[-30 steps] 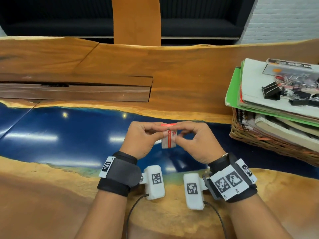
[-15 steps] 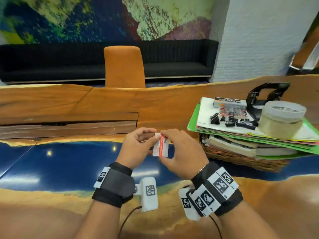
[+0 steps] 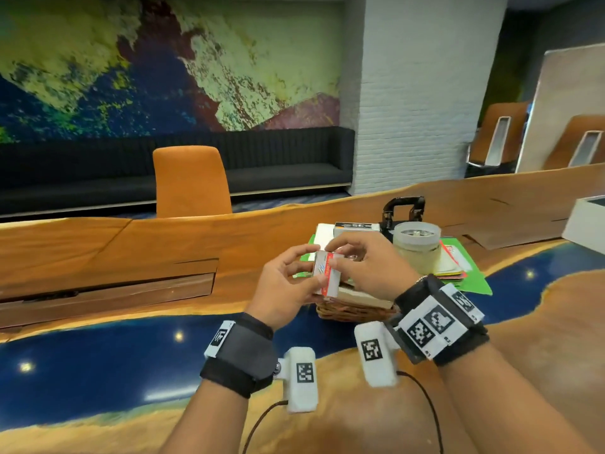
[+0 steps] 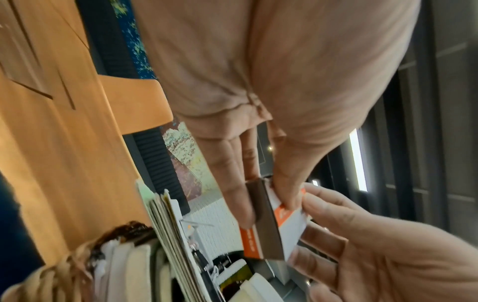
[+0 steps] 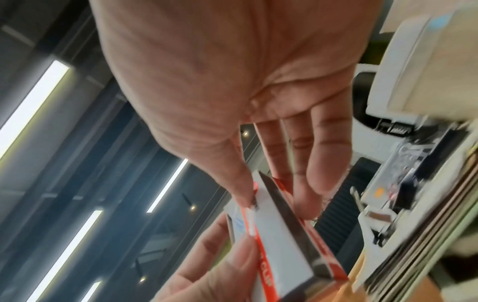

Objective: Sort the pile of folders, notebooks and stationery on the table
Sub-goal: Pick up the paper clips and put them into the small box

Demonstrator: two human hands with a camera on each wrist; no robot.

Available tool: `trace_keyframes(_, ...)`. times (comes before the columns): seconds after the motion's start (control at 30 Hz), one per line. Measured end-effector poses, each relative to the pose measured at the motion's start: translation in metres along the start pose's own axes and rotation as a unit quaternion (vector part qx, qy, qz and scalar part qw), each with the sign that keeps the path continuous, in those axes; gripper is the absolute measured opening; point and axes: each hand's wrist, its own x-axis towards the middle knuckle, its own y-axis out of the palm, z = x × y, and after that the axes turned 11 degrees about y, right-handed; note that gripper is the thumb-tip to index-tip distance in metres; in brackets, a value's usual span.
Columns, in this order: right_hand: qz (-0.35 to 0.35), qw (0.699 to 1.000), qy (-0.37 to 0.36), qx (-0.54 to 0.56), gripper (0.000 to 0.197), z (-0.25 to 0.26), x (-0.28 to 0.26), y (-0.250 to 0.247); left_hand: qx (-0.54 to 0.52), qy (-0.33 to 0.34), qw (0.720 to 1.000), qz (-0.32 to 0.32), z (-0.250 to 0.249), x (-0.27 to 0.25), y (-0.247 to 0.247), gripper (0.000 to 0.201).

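Head view: both hands, left hand [image 3: 288, 283] and right hand [image 3: 366, 267], pinch a small box [image 3: 327, 276] above the worktop [image 3: 98, 257]. At 2 o'clock the pile [image 3: 458, 273] remains heaped on a basket [image 3: 353, 311]; sorting looks barely begun.

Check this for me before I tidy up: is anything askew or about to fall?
The folder stack overhangs the wicker basket and carries loose clips, a tape roll and a box; it looks precarious. The small box is held firmly by both hands.
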Motion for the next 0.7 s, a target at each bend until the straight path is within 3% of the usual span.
trace_keyframes(0.23, -0.055, 0.997, 0.048, -0.006, 0.014, -0.026, -0.013, -0.044, -0.017, -0.004, 0.999, 0.04, 0.003, 0.021, 0.058, 0.039)
trace_keyframes(0.33, -0.073, 0.995, 0.036, -0.064, 0.017, -0.033, -0.014, -0.053, -0.019, -0.008, 0.999, 0.031, 0.004, 0.029, 0.07, 0.039)
trace_keyframes(0.43, -0.045, 0.983, 0.023, -0.177, 0.058, -0.036, -0.017, -0.058, -0.021, -0.014, 0.999, 0.026, 0.006, 0.043, 0.077, 0.034)
trace_keyframes(0.5, -0.053, 0.96, 0.002, -0.274, 0.071, -0.034, -0.014, -0.055, -0.02, -0.013, 0.999, 0.027, 0.005, 0.051, 0.078, 0.032)
trace_keyframes(0.6, -0.093, 0.93, -0.031, -0.354, 0.063, -0.027, -0.001, -0.051, -0.02, -0.005, 0.999, 0.025, 0.004, 0.059, 0.076, 0.032)
trace_keyframes(0.7, -0.077, 0.941, -0.022, -0.33, 0.059, -0.018, 0.022, -0.048, -0.015, 0.005, 1.0, 0.007, 0.007, 0.074, 0.063, 0.031)
